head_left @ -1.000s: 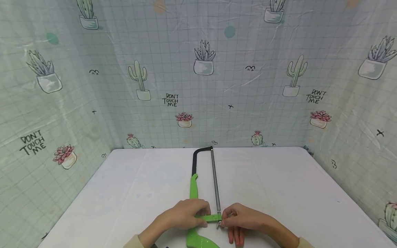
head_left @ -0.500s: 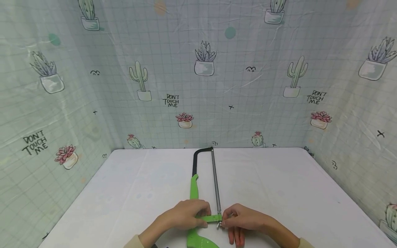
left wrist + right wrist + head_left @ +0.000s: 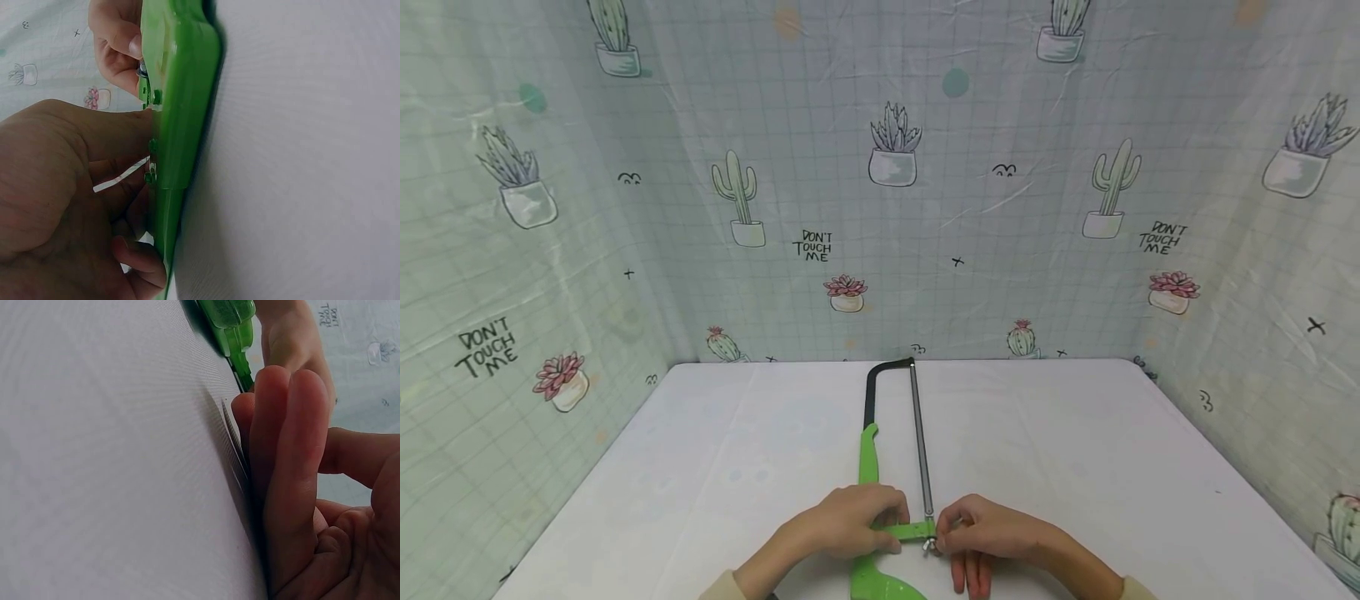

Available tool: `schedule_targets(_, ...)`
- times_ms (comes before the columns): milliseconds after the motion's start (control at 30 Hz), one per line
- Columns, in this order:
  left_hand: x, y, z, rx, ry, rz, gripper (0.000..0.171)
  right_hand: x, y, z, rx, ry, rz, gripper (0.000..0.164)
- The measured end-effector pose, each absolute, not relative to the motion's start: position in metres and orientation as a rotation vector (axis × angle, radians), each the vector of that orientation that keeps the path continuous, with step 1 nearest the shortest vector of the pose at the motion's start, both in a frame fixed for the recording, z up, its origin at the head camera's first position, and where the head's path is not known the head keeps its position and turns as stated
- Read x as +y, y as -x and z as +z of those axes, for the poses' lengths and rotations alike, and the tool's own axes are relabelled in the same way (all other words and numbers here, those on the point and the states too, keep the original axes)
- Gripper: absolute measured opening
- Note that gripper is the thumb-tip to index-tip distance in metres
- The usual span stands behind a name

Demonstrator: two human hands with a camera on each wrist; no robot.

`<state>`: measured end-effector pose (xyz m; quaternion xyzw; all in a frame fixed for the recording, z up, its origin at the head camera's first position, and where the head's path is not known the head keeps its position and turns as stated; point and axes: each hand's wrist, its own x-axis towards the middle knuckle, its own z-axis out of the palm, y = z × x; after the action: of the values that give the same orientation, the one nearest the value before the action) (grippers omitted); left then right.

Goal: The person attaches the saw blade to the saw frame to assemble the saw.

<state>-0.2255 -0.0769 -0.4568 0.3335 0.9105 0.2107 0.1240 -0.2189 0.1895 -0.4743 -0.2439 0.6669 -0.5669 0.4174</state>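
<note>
A hacksaw (image 3: 868, 457) with a green handle and a black front bow lies on the white table, its blade (image 3: 920, 442) on the right side. My left hand (image 3: 853, 521) grips the green frame where the crosspiece branches off, thumb and fingers curled over it. At the crosspiece's right end, by the blade's near end, sits a small metal wing nut (image 3: 929, 546). My right hand (image 3: 992, 527) pinches at this nut with thumb and index finger; its other fingers point down to the table. The left wrist view shows the green handle (image 3: 181, 94) close up, beside my left hand (image 3: 50, 194).
The white table (image 3: 1075, 442) runs out to a patterned cloth backdrop (image 3: 955, 208) behind and at both sides. A small dark thing (image 3: 772, 596) shows at the bottom edge, beside my left forearm; its kind cannot be made out.
The wing nut has turned slightly, its wings now showing wider. Both hands and the hacksaw stay in nearly the same place.
</note>
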Motion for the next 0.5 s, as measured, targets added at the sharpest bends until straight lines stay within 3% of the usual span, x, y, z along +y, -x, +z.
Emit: schedule_targets(500,-0.0781,0.2269,-0.4584,2.655,-0.983,0.620,0.019,0.1892,0.2205,-0.4767,1.667,0.606,-1.433,0.008)
